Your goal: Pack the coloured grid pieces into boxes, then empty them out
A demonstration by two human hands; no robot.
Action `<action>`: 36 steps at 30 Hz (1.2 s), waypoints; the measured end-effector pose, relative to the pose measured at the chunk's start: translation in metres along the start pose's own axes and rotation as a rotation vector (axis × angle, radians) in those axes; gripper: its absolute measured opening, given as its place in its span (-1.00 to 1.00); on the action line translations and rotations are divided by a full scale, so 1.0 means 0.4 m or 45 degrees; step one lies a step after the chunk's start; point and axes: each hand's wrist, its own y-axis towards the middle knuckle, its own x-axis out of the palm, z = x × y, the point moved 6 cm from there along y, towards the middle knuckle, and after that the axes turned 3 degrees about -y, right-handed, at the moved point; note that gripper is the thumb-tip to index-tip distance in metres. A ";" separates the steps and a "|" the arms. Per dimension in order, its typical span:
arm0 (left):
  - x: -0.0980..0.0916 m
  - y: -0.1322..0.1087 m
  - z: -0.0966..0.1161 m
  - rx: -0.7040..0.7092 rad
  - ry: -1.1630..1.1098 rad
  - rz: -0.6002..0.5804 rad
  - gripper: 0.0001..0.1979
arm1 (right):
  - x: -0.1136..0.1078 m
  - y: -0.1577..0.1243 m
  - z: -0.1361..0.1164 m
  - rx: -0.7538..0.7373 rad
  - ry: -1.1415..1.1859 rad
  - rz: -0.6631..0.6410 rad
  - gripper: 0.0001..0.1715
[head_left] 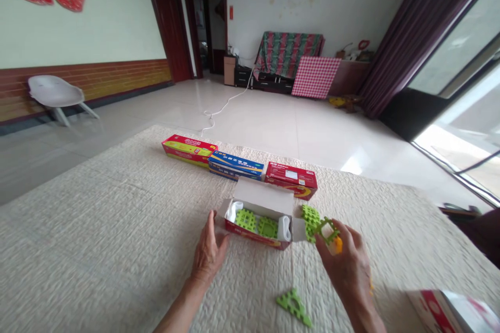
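Note:
An open red box (250,237) with a white inside stands in front of me, its lid raised at the back. In it lie green square interlocking pieces (268,227) between rolled white cloth-like bundles (285,228). My left hand (211,245) is beside the box's left end, fingers apart, thumb close to its front corner. To the right of the box, my right hand (346,252) pinches a green square frame piece (327,230) with an open middle. More green pieces (310,214) lie behind it, and something orange (336,244) shows near the fingers. Nearest me lies a green triangular piece (294,306).
Behind the open box stand a red-and-yellow box (189,150), a blue box (235,165) and a red box (291,178) in a row. Another box (449,312) sits at the lower right. A textured cream cover (128,229) lies under everything. A white chair (58,92) stands far left.

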 end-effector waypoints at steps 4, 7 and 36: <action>-0.014 -0.019 -0.011 0.049 0.153 0.047 -0.30 | -0.012 0.036 -0.078 -0.130 0.121 -0.083 -0.54; -0.011 -0.027 -0.009 0.083 0.296 0.020 -0.43 | 0.020 0.042 -0.138 -0.249 0.146 -0.267 -0.56; 0.001 -0.016 0.014 0.100 0.497 -0.019 -0.62 | 0.044 -0.055 -0.020 -0.140 0.149 -0.278 -0.76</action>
